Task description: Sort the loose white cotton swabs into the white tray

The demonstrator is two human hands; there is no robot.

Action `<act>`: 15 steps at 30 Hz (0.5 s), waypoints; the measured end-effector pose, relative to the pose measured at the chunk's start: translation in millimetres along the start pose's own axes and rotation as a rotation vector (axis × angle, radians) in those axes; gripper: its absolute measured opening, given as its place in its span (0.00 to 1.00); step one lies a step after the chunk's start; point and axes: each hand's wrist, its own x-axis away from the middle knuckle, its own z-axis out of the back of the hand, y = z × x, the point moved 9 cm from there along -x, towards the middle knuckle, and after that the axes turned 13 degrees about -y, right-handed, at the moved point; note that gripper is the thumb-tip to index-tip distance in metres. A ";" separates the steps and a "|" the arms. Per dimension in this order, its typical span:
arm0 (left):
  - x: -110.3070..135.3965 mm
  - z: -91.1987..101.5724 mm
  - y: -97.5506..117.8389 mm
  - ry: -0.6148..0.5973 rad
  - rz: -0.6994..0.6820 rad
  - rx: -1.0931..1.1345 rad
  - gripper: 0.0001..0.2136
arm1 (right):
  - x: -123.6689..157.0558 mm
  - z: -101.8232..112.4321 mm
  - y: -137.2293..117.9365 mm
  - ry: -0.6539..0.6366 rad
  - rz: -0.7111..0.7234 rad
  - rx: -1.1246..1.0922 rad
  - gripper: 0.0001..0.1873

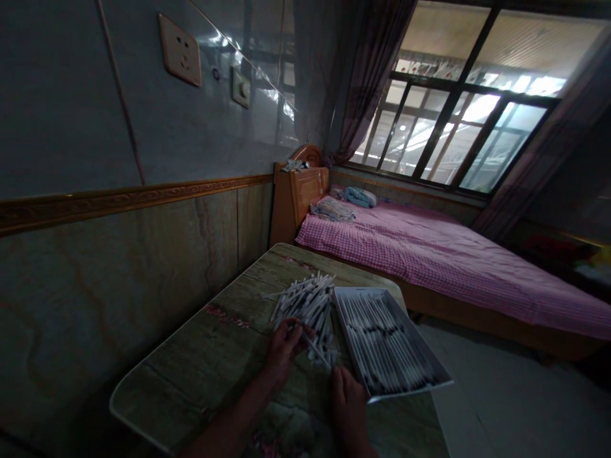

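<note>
A loose pile of thin white sticks (305, 302) lies on a small table (210, 356). My left hand (285, 346) rests at the near edge of the pile, fingers curled around a few sticks. My right hand (349, 407) lies just below the pile, beside the near left corner of a white tray (432, 372) holding several sticks laid in a row; its fingers are mostly hidden from this angle.
The table stands against a tiled wall (119, 254) on the left. A bed with a pink checked sheet (429, 254) fills the room behind, under a large window (458, 127). Bare floor (501, 401) lies to the right of the table.
</note>
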 end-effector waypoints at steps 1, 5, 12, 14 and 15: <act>-0.7 1.5 0.5 0.008 -0.007 0.002 0.22 | -1.0 -2.4 -3.2 -0.038 -0.025 -0.042 0.34; -4.3 5.0 5.4 0.014 -0.020 0.042 0.24 | -3.2 -1.5 -21.9 -0.106 -0.050 -0.156 0.33; -5.9 22.4 22.1 0.115 -0.102 0.003 0.27 | -34.3 71.5 1.5 0.080 -0.209 -0.127 0.30; -3.1 27.8 25.2 0.170 -0.126 -0.078 0.28 | -53.0 87.9 19.4 0.049 -0.265 -0.075 0.28; -1.3 29.1 27.1 0.190 -0.144 -0.117 0.28 | -62.3 93.3 27.5 0.021 -0.279 -0.030 0.27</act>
